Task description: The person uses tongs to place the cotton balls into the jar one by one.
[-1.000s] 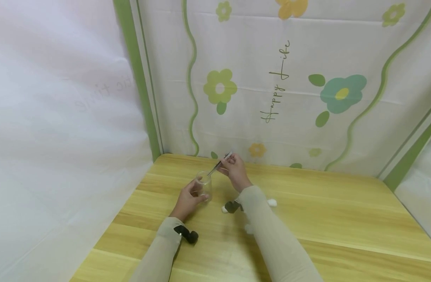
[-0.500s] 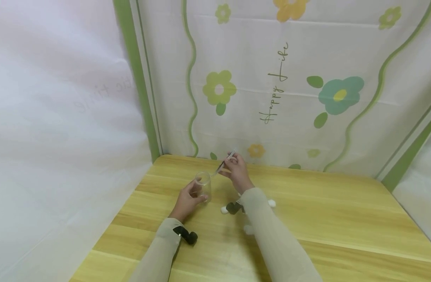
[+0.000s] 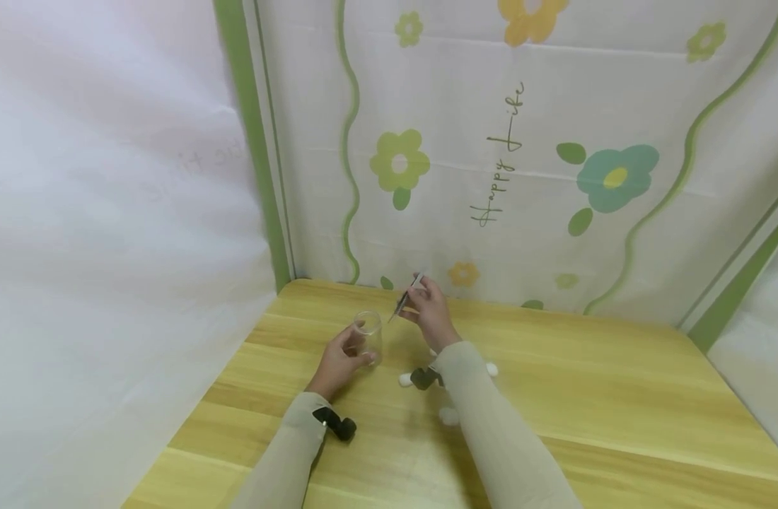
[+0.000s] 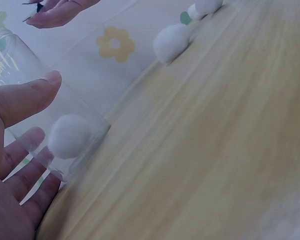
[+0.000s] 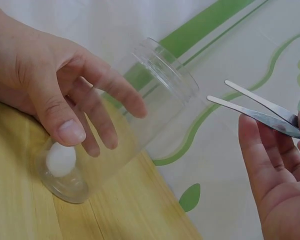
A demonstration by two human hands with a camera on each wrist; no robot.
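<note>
My left hand (image 3: 337, 362) holds a clear, open-topped jar (image 5: 132, 130) upright on the table, thumb on one side and fingers round the other. One white cotton ball (image 4: 69, 136) lies at the jar's bottom. To the right of the jar's mouth, my right hand (image 3: 432, 311) pinches a pair of metal tweezers (image 5: 270, 122) near their joined end. The tweezer tips point down toward the jar, spread apart with nothing between them. In the right wrist view they are just outside the rim.
Several more cotton balls (image 4: 171, 43) lie on the wooden table (image 3: 618, 403) right of the jar, some partly hidden by the right forearm. A flowered curtain (image 3: 453, 177) hangs along the table's back edge, and another white curtain (image 3: 122, 247) is on the left.
The tweezers have moved from over the jar's mouth to the right of it, carried by my right hand. My left hand and the jar stay in place.
</note>
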